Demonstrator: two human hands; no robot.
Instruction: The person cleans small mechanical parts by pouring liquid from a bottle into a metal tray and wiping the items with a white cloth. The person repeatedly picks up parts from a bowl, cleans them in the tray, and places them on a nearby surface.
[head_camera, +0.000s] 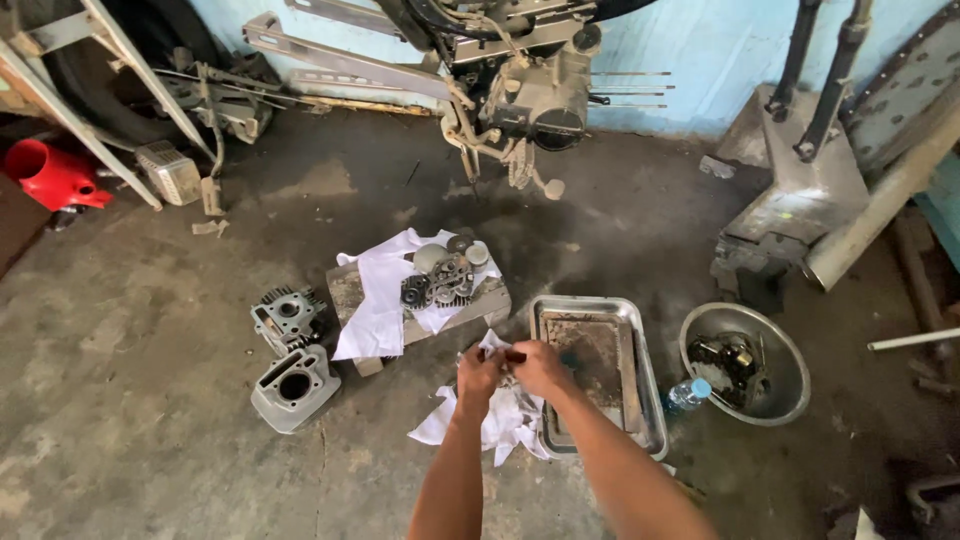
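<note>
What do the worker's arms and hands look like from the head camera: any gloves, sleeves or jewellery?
Both forearms are bare, with no sleeve in view. The left hand and right hand wear no gloves. No watch, bracelet or ring shows. Dark smudges, probably grease, mark the fingers.

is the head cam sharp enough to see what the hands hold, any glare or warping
Head view: even, soft daylight, weak shadows. Both the left hand and right hand are slightly soft, working a white rag; any small part inside it is unreadable. Mild glare on the metal tray rim and steel bowl. Wide-angle bending shows at the edges.
</note>
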